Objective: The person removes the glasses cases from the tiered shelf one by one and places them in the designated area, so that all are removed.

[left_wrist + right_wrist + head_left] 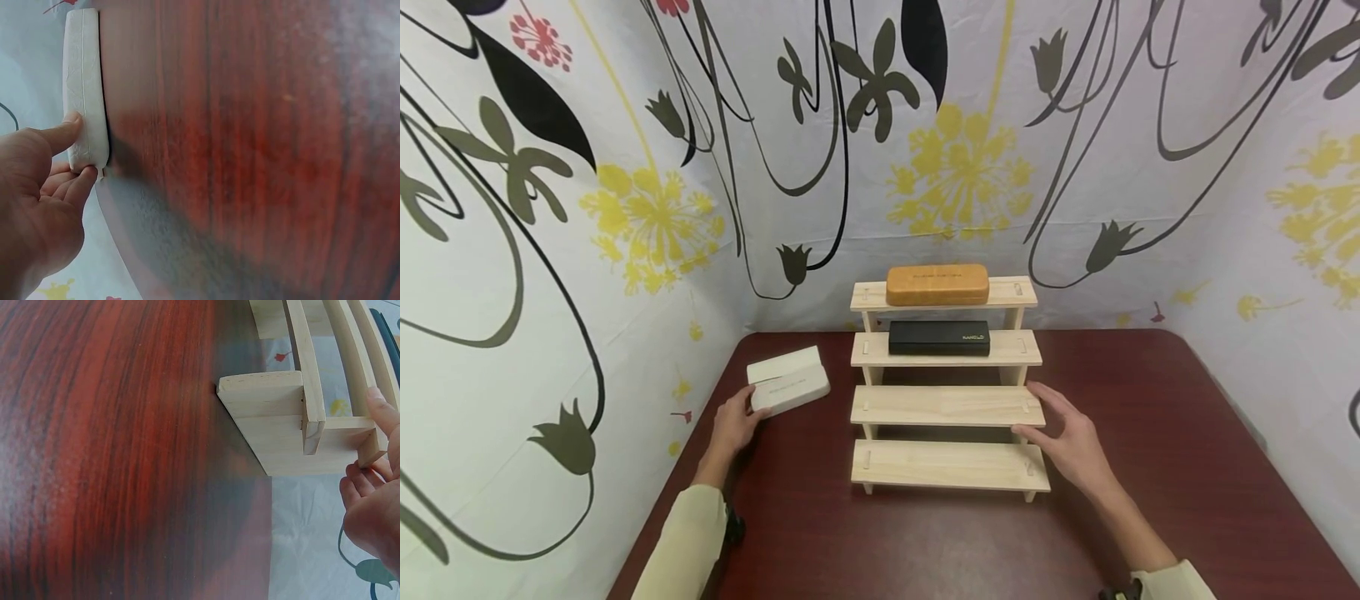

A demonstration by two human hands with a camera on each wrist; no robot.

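Note:
A white glasses case lies at the left of the dark red table, a seam across its top. My left hand holds its near left corner; in the left wrist view the thumb presses the front side and the fingers bend at the end. In the middle stands a stepped wooden display rack with several shelves. My right hand grips the right end of its second shelf from the bottom, thumb on the front edge. In the right wrist view, some fingers of the right hand are hidden behind the shelf end.
An orange-brown glasses case sits on the rack's top shelf. One shelf lower lies a black case with small lettering. Flower-patterned cloth hangs behind and at both sides of the table.

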